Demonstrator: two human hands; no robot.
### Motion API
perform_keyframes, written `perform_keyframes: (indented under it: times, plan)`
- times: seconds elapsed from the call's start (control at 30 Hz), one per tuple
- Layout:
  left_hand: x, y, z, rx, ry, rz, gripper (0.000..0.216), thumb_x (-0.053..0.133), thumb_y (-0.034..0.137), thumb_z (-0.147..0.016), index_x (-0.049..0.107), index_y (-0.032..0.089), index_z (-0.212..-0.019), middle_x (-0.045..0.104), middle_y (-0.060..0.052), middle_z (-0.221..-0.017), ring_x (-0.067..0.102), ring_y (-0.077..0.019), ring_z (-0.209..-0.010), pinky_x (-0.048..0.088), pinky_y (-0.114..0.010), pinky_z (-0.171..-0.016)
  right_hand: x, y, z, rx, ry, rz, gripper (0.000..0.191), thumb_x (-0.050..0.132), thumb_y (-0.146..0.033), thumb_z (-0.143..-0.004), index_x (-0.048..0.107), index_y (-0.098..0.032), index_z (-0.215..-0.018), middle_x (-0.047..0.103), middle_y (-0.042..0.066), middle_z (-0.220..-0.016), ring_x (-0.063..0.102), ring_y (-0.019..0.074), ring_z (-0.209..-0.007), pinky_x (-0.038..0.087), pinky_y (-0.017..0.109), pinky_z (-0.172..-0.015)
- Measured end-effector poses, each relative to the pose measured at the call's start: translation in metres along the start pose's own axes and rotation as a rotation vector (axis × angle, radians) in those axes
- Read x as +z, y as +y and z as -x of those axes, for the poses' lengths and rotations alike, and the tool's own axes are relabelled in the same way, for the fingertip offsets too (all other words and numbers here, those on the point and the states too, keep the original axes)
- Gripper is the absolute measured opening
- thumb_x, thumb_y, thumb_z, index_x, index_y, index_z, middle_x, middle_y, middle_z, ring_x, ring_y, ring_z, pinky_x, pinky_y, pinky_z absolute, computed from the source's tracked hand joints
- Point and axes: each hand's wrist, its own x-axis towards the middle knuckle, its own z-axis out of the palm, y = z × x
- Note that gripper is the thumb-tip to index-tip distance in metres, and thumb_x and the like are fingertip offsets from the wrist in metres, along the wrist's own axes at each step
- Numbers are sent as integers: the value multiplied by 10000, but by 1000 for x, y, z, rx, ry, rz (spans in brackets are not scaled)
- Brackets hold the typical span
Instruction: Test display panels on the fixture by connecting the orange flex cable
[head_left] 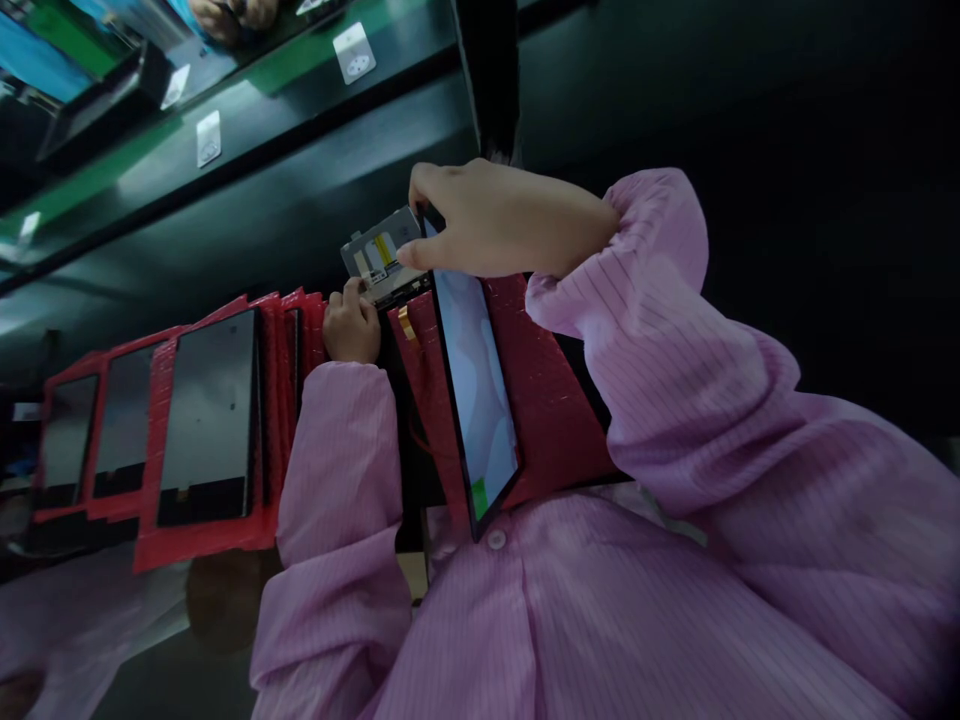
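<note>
My right hand (502, 215) is closed on the top end of a tablet-sized display panel (476, 370), thumb on the near side. The panel stands tilted on its long edge, its screen lit pale blue with a small green patch low down. Beyond its top end is a flat silver metal-cased module (379, 250) with a yellow label. My left hand (352, 322) has its fingers curled at the module's lower left edge. A gold ribbon connector (406, 323) lies just below the module. Red bubble-wrap sheeting (559, 410) is under the panel.
On the left, several dark display panels (208, 410) lie on red bubble-wrap sleeves (202, 550). A dark upright post (487, 75) stands beyond my right hand. White sockets (354, 52) sit along the bench rail. Another person's hands (232, 18) show at the top left.
</note>
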Motion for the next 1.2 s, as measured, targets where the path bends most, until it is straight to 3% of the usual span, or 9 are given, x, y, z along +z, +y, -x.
perform_keyframes:
  times: [0.13,0.27,0.4,0.53,0.63,0.83,1.0,1.1,1.2]
  plan:
    - [-1,1,-1,-13,-13,19,442,395,196,-868,539,202,-1286,585,-141,-1110,568,-305,-1035,437,-407,-888,0,0,1,-22,4,6,455,553,-418,-899,502,-119,-1238,563,122,-1240,536,315,-1117,459,467,-913]
    - [-3,2,0,-11,-22,26,440,384,195,-871,543,204,-1281,583,-147,-1101,564,-305,-1032,434,-413,-887,3,3,2,-24,43,52,541,530,-516,-886,485,-159,-1291,399,156,-1394,274,402,-1328,285,621,-1027]
    - [-2,1,2,6,6,19,440,377,200,-875,544,205,-1282,585,-141,-1109,557,-297,-1045,432,-399,-891,4,4,0,-20,41,40,572,544,-476,-883,418,-180,-1356,344,93,-1458,208,369,-1366,260,602,-1068]
    - [-1,1,2,-1,-3,26,434,374,213,-883,538,198,-1284,582,-153,-1125,563,-307,-1051,434,-417,-897,1,5,0,-61,-11,-34,459,512,-437,-915,527,-109,-1235,564,101,-1249,509,294,-1142,436,454,-946]
    - [-1,1,2,-14,1,46,472,396,219,-874,486,184,-1336,576,-158,-1167,559,-309,-1075,433,-427,-918,0,6,-1,-77,-5,-30,418,471,-439,-935,560,-114,-1183,611,93,-1144,575,258,-1016,463,387,-852]
    - [-3,1,2,-23,11,99,599,417,199,-850,327,151,-1441,563,-151,-1267,536,-292,-1149,411,-427,-989,-1,9,-2,-47,35,-43,381,440,-476,-946,592,-155,-1084,628,63,-1046,581,227,-923,436,355,-796]
    - [-1,1,3,-13,23,114,620,420,193,-845,297,114,-1447,540,-165,-1298,512,-281,-1193,398,-424,-1015,-3,8,-1,-79,37,-83,578,196,-565,-992,522,-153,-752,547,30,-766,503,152,-677,356,303,-653]
    - [-1,-5,-1,-35,28,149,636,448,197,-834,288,102,-1441,605,-154,-1184,565,-259,-1103,421,-422,-997,-3,9,-2,-99,43,-104,637,68,-614,-965,361,-172,-612,402,-1,-613,381,114,-533,286,277,-546]
    - [-17,-10,-1,-104,17,279,551,472,215,-818,415,119,-1358,652,-109,-1028,623,-216,-954,472,-395,-947,-3,10,-2,-92,46,-119,643,22,-624,-950,320,-181,-592,348,-8,-573,344,115,-498,269,278,-509]
